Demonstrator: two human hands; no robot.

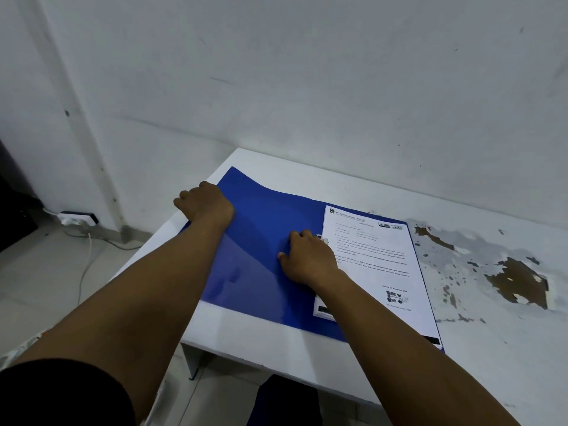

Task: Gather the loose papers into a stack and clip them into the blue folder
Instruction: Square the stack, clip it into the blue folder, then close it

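Note:
The blue folder [261,241] lies open on the white table [307,352]. A stack of printed papers [378,265] rests on its right half, squared up with the folder's right edge. My left hand [206,204] grips the far left edge of the open cover, fingers curled over it. My right hand [307,259] sits at the folder's spine with curled fingers on the clip [322,238] at the papers' left edge. The hand hides most of the clip.
The table's top has peeling, brown damaged patches [516,281] to the right of the folder. A white wall stands close behind. On the floor at left lie a power strip [78,217] and a cable [86,265].

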